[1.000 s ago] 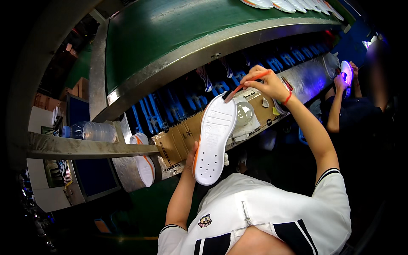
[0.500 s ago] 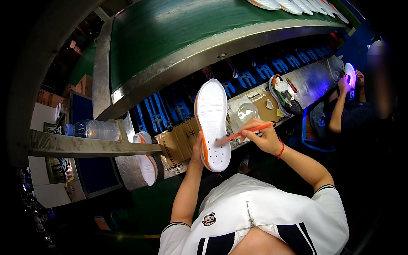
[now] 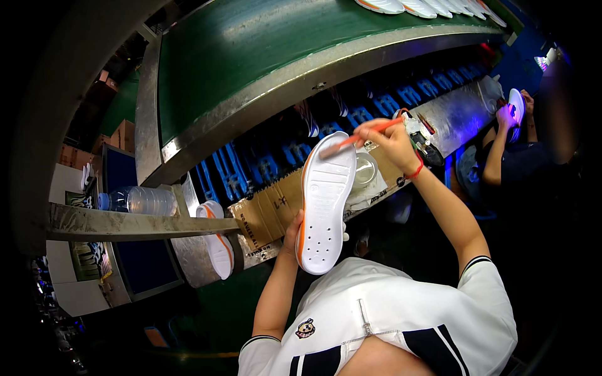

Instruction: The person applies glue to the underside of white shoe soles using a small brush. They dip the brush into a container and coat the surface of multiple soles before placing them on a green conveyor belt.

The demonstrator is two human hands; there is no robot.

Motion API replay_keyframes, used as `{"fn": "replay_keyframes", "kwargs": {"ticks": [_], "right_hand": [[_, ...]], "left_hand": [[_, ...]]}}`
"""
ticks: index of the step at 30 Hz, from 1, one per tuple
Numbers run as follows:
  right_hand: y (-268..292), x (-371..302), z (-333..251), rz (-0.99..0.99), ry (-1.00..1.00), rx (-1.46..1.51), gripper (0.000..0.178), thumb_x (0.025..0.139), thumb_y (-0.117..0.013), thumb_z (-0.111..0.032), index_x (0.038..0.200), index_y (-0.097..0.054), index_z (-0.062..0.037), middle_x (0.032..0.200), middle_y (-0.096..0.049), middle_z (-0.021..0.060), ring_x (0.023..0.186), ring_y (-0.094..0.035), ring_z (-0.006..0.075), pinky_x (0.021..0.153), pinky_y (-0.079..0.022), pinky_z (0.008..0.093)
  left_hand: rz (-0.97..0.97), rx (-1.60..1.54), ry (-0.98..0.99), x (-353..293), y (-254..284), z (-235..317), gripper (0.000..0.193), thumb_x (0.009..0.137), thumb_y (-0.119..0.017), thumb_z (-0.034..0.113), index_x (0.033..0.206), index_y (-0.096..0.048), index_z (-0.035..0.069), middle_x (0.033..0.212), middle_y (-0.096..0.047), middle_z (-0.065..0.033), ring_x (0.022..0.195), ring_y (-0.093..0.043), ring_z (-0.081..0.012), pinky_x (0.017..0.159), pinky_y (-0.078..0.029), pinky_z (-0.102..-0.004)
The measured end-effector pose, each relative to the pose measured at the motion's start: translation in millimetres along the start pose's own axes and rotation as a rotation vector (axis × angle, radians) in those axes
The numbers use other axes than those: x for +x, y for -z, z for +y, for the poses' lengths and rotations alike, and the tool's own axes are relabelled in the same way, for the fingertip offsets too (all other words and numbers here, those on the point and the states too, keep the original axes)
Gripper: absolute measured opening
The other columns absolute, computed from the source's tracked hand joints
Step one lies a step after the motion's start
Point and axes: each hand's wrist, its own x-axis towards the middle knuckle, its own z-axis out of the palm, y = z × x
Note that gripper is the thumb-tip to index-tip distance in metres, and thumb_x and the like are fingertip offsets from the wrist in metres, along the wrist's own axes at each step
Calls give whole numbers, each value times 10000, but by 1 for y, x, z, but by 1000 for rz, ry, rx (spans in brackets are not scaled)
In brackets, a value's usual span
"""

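My left hand (image 3: 293, 235) grips a white shoe sole (image 3: 327, 197) with an orange side edge by its left side. The sole is tilted up in front of me with its inner face toward me, and small holes dot its lower part. In my right hand (image 3: 390, 143) is an orange-handled brush (image 3: 360, 139), its bristles at the sole's upper end. Part of a pale round bowl (image 3: 365, 169) shows just right of the sole. My left fingers behind the sole are mostly hidden.
Brown cardboard (image 3: 266, 213) covers part of the metal bench, with another sole (image 3: 219, 250) to its left. A shoe (image 3: 426, 141) lies farther right. Above runs a green conveyor (image 3: 251, 56) carrying several soles (image 3: 420, 7). A metal bar (image 3: 125, 224) and plastic bottle (image 3: 141, 200) are left; a co-worker's hand (image 3: 506, 116) holds a sole.
The brush has moved from the sole's dotted lower part to its upper end. My left hand has brought the sole slightly lower and to the right, uncovering more cardboard.
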Motion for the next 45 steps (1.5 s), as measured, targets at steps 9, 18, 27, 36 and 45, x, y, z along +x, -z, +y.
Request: {"fn": "replay_keyframes", "kwargs": {"ticks": [9, 18, 27, 36, 45], "right_hand": [[4, -10, -7, -43, 235, -415, 161, 848, -615, -154, 901, -692, -23, 760, -685, 31, 816, -573, 143, 752, -454, 294], [-27, -80, 1, -206, 366, -490, 105, 836, -625, -107, 907, -683, -56, 775, -667, 24, 771, -587, 176, 723, -440, 293], [-54, -127, 2, -115, -1, -255, 147, 865, -607, -107, 938, -663, 7, 824, -709, 61, 769, -650, 145, 753, -483, 264], [-65, -101, 5, 11, -511, 376, 268, 911, -518, -135, 930, -638, 103, 842, -689, 175, 778, -657, 165, 782, -492, 251], [-31, -37, 25, -283, -490, 136, 252, 887, -560, -178, 967, -649, 44, 782, -695, 78, 806, -608, 94, 786, -432, 224]], "left_hand": [[198, 177, -234, 6, 20, 1, 737, 879, -449, 548, 1333, -348, -24, 1131, -567, -219, 936, -637, -297, 806, -549, -411], [386, 269, -490, 35, 18, 7, 625, 912, -424, 517, 1293, -413, 21, 1142, -575, -129, 1003, -598, -211, 855, -502, -355], [550, 351, -661, 44, 31, 6, 576, 908, -457, 503, 1255, -433, 43, 1135, -558, -118, 1008, -575, -204, 855, -482, -339], [575, 416, -538, 45, 37, -6, 669, 903, -457, 542, 1334, -357, 40, 1257, -486, -121, 1138, -493, -210, 953, -410, -348], [293, 282, -296, 11, 2, 4, 620, 943, -361, 511, 1333, -361, 29, 1188, -545, -152, 1020, -599, -215, 866, -508, -354]]}}
